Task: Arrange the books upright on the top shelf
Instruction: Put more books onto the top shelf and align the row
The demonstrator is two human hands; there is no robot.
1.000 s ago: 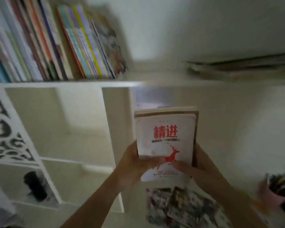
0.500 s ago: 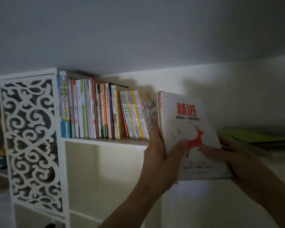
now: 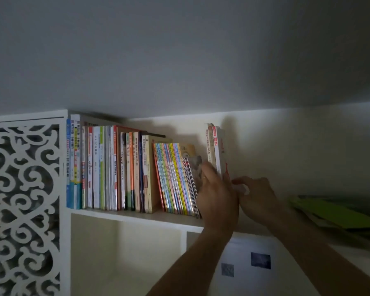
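Raised from below, the two books [image 3: 215,150] stood upright on the top shelf [image 3: 137,215]; my left hand [image 3: 217,197] and right hand [image 3: 257,197] gripped them, not yet against the row [image 3: 132,171].

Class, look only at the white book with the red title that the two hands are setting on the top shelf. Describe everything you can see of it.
The white book stands upright on the top shelf, its spine towards us with red characters near the top. It looks like a paperback. A taller, paler book presses against its left side. The left hand covers its lower part; the right hand is at its right edge. Its base is hidden.
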